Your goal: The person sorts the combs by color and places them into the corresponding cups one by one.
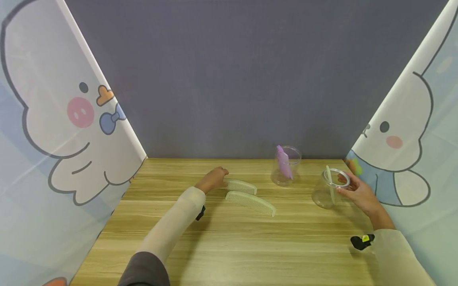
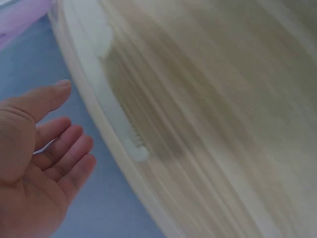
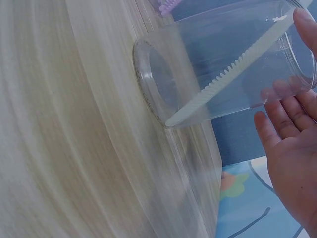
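My left hand hovers by the left end of a pale green comb lying on the table. In the left wrist view its thumb and loosely bent fingers hold nothing, and a gap separates them from the combs. A second pale green comb lies just in front of the first. At the right, my right hand grips a clear plastic jar near its rim, thumb on one side and fingers on the other. Inside that jar a pale green comb leans diagonally.
Another clear jar stands farther back, left of the gripped one, with a purple comb leaning in it. A dark grey panel closes off the table's back edge. Cartoon-printed cloth hangs along both sides.
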Demonstrator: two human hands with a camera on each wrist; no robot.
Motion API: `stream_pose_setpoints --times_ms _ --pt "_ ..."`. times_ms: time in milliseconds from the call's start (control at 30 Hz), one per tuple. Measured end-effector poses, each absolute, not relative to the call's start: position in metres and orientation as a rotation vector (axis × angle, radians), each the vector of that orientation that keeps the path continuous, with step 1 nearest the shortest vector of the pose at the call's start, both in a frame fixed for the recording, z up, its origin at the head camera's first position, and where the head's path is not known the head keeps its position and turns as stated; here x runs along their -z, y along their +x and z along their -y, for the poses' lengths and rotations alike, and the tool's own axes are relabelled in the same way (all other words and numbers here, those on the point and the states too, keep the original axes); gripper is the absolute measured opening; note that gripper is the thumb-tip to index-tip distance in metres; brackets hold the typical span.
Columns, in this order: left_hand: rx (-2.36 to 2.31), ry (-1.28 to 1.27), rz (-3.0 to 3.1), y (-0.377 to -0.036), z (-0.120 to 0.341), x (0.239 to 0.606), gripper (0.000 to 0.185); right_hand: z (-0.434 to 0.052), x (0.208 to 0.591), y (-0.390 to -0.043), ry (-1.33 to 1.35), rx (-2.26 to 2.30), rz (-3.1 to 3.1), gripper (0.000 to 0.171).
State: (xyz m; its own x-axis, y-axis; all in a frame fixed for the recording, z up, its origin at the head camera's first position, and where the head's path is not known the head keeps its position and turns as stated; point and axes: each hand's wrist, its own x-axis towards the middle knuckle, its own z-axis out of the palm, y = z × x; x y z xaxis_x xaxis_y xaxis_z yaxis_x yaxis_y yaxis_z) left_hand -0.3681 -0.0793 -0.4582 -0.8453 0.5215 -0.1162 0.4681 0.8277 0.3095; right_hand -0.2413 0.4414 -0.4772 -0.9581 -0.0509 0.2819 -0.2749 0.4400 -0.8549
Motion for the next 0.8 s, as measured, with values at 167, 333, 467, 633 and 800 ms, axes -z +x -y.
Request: stream_pose_setpoints --times_ms 167,333,467,633,800 --pt "-0.342 0.726 -2.785 -0.367 0.091 0.463 0.061 -0.441 0.476 -0.24 0.306 -1.591 2.442 0.068" --pt "-0.267 0.709 -2.786 -0.37 0.099 0.471 0.067 -0.44 0.474 -0.239 0.294 -1.597 2.443 0.071" --pt "-0.267 0.688 -2.795 -0.373 0.102 0.477 0.065 -0.439 0.474 -0.239 0.271 -1.559 2.463 0.07" --pt "-0.295 0.659 -2.793 -0.375 0.105 0.479 0.063 -0.44 0.475 -0.239 0.254 -1.528 2.477 0.07" --pt "-0.319 0.626 -2.789 -0.376 0.109 0.479 0.063 -0.441 0.476 -0.24 0.243 -1.514 2.492 0.071"
